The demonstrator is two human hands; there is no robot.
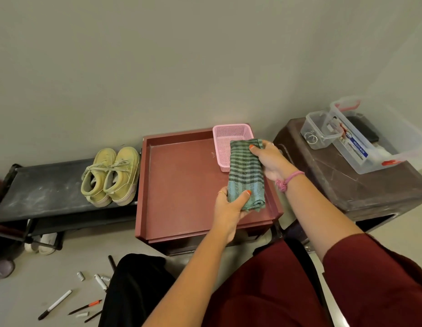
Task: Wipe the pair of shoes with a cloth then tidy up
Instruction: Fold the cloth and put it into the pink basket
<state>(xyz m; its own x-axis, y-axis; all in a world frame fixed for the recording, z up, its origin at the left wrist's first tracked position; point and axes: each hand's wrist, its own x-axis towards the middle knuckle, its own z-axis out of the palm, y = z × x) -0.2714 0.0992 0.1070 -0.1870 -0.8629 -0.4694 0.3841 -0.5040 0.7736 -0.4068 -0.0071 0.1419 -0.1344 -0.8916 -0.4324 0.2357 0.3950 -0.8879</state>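
A folded green cloth with dark stripes is held between both hands above the right side of the red-brown tray table. My left hand grips its near end, thumb on top. My right hand grips its far end, just in front of the pink basket. The pair of yellow-green lace-up shoes stands side by side on the black shoe rack to the left, toes towards the wall.
A brown stool at the right carries a small clear box and a large clear box with red clips. Pens and markers lie on the floor at lower left. White shoes sit under the rack.
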